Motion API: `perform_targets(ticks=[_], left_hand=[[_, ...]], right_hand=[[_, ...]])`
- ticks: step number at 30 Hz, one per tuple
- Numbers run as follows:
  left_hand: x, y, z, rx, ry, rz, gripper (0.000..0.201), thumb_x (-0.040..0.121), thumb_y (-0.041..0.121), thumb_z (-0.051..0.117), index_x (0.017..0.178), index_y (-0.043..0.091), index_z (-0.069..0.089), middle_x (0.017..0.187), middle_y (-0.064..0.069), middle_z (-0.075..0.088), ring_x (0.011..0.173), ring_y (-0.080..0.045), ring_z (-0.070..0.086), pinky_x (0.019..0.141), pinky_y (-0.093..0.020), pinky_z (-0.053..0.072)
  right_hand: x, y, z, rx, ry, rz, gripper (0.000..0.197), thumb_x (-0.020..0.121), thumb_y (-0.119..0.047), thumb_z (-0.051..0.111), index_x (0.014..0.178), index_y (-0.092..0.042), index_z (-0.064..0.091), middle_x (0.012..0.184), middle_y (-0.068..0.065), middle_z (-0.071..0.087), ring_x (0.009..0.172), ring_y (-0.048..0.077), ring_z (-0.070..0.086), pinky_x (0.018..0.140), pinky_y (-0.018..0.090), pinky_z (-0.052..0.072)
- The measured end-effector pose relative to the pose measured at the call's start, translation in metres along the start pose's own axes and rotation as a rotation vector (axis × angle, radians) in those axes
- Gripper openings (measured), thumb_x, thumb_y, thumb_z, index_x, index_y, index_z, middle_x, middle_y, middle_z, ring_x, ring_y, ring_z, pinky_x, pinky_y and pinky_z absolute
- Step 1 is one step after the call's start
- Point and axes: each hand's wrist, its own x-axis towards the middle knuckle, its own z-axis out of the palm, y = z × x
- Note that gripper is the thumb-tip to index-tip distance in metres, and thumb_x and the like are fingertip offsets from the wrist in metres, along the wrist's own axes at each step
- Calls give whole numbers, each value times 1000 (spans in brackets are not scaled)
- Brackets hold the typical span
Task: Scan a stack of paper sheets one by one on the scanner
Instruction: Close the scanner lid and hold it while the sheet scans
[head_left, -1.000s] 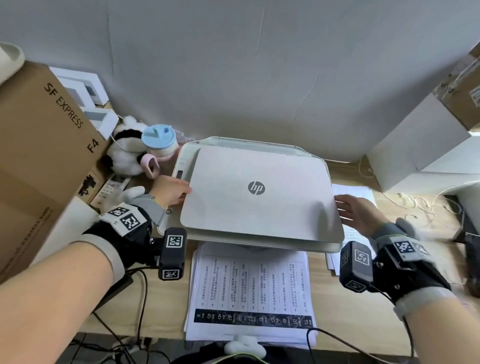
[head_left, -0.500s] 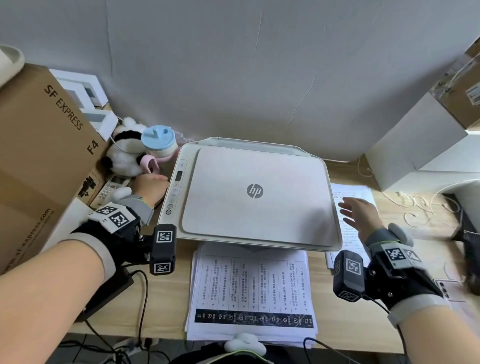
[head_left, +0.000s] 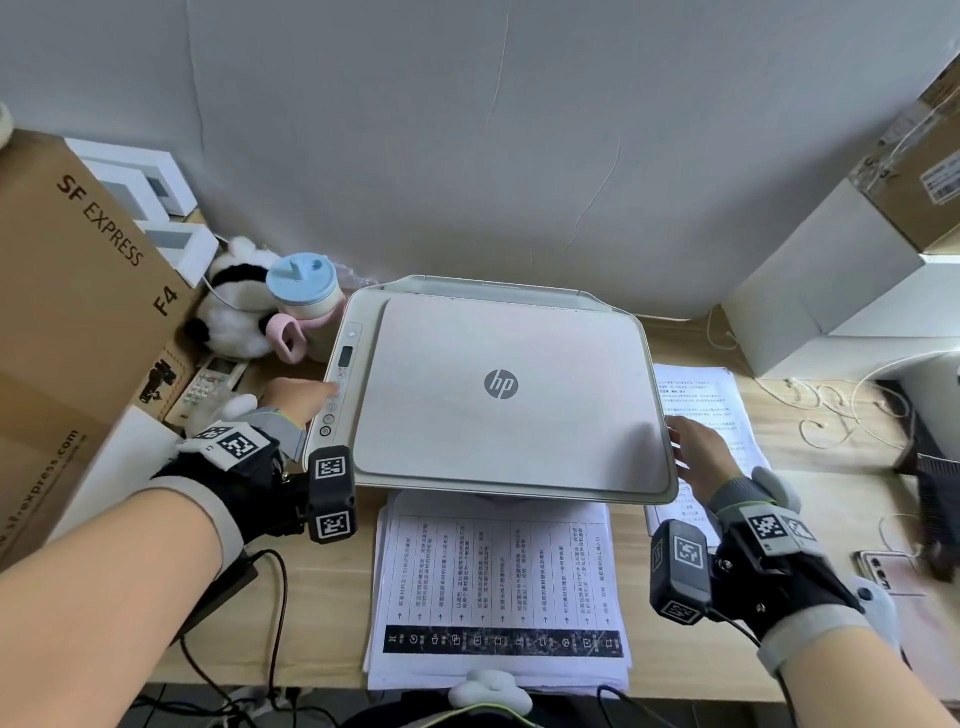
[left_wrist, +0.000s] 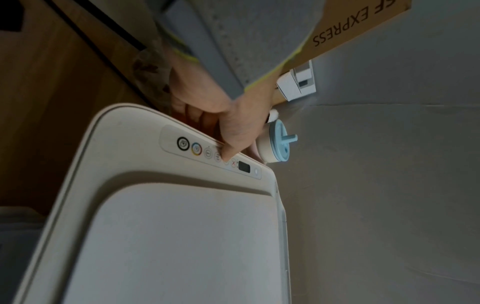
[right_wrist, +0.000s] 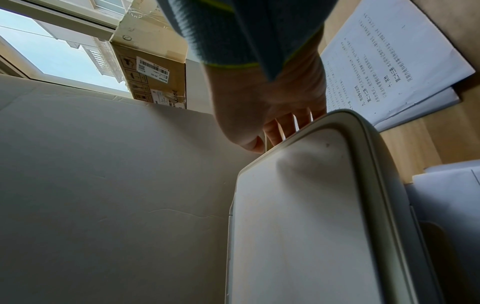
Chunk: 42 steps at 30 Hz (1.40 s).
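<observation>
The white HP scanner (head_left: 498, 447) stands mid-desk with its lid down. My left hand (head_left: 298, 400) reaches to the control panel (head_left: 337, 387) on the scanner's left side; in the left wrist view its index fingertip (left_wrist: 225, 157) presses on a button in the row, and the other fingers are tucked back. My right hand (head_left: 698, 457) is at the scanner's right edge (right_wrist: 363, 144), fingers fairly straight against the rim and holding nothing. A stack of printed sheets (head_left: 498, 587) lies in front of the scanner. A second pile of sheets (head_left: 711, 405) lies to the right, partly under my right hand.
A brown SF Express box (head_left: 78, 291) fills the left side, with a panda plush (head_left: 234, 306), a blue-lidded cup (head_left: 304, 288) and a remote (head_left: 213, 382) beside it. White boxes (head_left: 831, 291), loose cables (head_left: 831, 415) and a phone (head_left: 883, 571) sit at right.
My left hand left the lid's left edge, drew back, then came forward onto the button panel. My right hand slid off the lid to the scanner's right edge.
</observation>
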Motion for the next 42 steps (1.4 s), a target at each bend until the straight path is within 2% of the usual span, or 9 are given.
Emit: perform_targets(ticks=[2, 6, 8, 12, 16, 21, 27, 36, 42], left_hand=[[-1, 2, 0, -18, 17, -6, 30, 76, 21, 74, 95, 0, 67, 100, -15, 66, 100, -28, 64, 93, -39, 48], [-7, -4, -2, -43, 19, -14, 22, 74, 32, 67, 63, 14, 61, 91, -13, 67, 88, -26, 63, 88, -35, 48], [-9, -10, -2, -31, 16, -18, 31, 71, 42, 59, 62, 12, 62, 88, -12, 68, 81, -26, 58, 80, -31, 45], [-10, -28, -2, -35, 22, 4, 38, 71, 50, 52, 62, 16, 67, 99, -10, 72, 100, -30, 64, 93, -41, 48], [-12, -38, 1, -49, 20, 12, 37, 69, 49, 50, 58, 17, 66, 100, -14, 71, 104, -34, 63, 94, -43, 48], [-36, -29, -2, -93, 30, 32, 32, 89, 33, 50, 87, 9, 70, 109, -18, 68, 99, -32, 61, 97, -41, 45], [-49, -32, -4, -108, 56, 45, 36, 91, 32, 52, 106, 4, 70, 99, -14, 65, 88, -25, 56, 86, -32, 45], [-58, -25, -5, -19, 85, 96, 37, 95, 28, 51, 112, 0, 67, 118, -20, 65, 111, -35, 57, 97, -37, 42], [-69, -18, 2, -51, 118, 112, 35, 99, 18, 46, 119, -6, 61, 124, -23, 59, 108, -34, 55, 84, -31, 37]], right_hand=[[0, 1, 0, 0, 3, -2, 14, 85, -17, 42, 87, -14, 56, 83, 7, 48, 79, 21, 39, 60, 28, 29], [2, 6, -1, 25, 7, 1, 10, 82, -18, 44, 88, -17, 52, 80, 5, 46, 77, 20, 36, 58, 27, 28], [2, 10, -1, 40, 21, 12, 9, 80, -18, 45, 86, -19, 51, 79, 6, 45, 75, 20, 35, 58, 27, 28], [-5, 17, 2, 34, 66, 26, 15, 84, -10, 42, 72, -16, 48, 70, 4, 41, 67, 20, 33, 59, 29, 26], [-12, 27, 5, 75, 90, 28, 26, 88, -7, 38, 65, -17, 41, 69, 4, 38, 66, 18, 33, 61, 31, 28], [-21, 32, 4, 111, 78, 53, 24, 88, -5, 38, 68, -15, 45, 74, 5, 42, 70, 18, 38, 64, 31, 36], [-33, 36, 4, 154, 73, 38, 24, 90, -2, 39, 69, -12, 47, 77, 8, 46, 71, 17, 45, 68, 29, 45], [-40, 41, 5, 220, 61, 55, 19, 88, -4, 38, 73, -12, 45, 85, 8, 46, 87, 21, 47, 70, 30, 48], [-42, 43, 6, 219, 72, 66, 20, 88, -6, 38, 71, -14, 43, 90, 9, 46, 91, 23, 46, 66, 29, 48]])
